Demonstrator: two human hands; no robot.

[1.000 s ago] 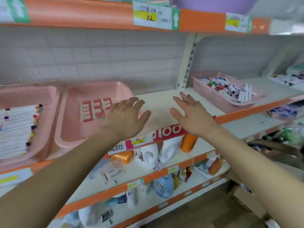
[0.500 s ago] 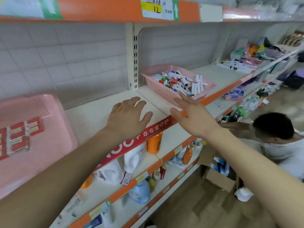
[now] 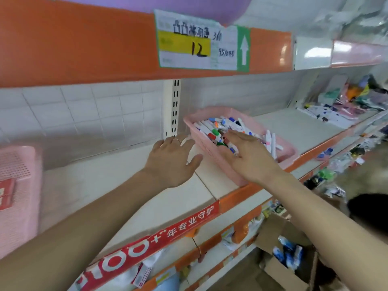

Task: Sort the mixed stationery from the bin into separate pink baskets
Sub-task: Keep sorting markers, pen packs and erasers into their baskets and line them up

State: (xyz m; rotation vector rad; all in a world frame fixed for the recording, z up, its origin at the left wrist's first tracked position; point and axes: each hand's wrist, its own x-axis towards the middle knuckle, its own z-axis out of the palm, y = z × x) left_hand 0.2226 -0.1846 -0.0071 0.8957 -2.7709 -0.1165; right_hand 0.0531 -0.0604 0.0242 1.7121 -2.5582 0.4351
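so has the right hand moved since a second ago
Yes: the right hand has gone forward, from short of the pink basket to over its markers.

pink mesh basket holds white markers with mixed-colour caps; orange shelf edge; red banner, white lettering.

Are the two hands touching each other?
Apart. The head view shows the wall of the pink basket in the gap between the left hand and the right hand.

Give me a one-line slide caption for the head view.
Open right hand over the markers in a pink basket on the shelf; open left hand just beside it.
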